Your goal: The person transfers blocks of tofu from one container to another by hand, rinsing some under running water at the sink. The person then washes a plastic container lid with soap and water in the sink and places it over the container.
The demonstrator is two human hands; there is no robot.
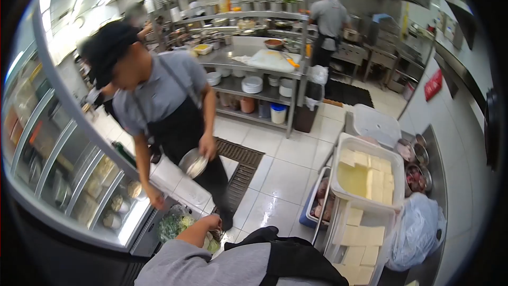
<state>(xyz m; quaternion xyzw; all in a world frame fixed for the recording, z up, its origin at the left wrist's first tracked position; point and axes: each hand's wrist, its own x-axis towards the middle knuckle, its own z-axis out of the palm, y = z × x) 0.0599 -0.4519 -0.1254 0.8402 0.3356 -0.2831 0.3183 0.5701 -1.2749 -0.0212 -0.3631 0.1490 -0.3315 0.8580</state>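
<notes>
Steel desk with shelves: at 12 o'clock across the tiled floor, a tall steel desk (pixel 225 59) carries bowls, trays and a white board, with stacked plates below.
Glass-fronted cabinet: between 8 and 9 o'clock, a lit cabinet (pixel 59 89) with food containers on its shelves.
Nearer co-worker: at 10 o'clock, a person (pixel 174 82) in grey shirt, black apron and black cap leans forward, one hand lowered near the greens.
Farther co-worker: at 1 o'clock, a second person (pixel 328 16) stands facing away, toward the cooking equipment.
Upper tub: at 4 o'clock, a white tub (pixel 365 201) of pale slabs in yellowish liquid.
Lower tub: between 4 and 5, another tub (pixel 389 235) of pale slabs, just beside the first.
Plastic bag: at 4, a bluish translucent bag (pixel 418 228) beside the lower tub.
Leafy greens: at 7, a low heap of greens (pixel 173 225), the thing nearest the wearer's hand.
Metal bowl: at 8, a bowl (pixel 186 160) with pale contents, held by the nearer co-worker.
Wearer's left hand: near 7, the left hand (pixel 215 222) reaches down beside the greens; whether its fingers grasp anything cannot be told.
Wearer's right hand: out of view, its fingers' state unknown.
</notes>
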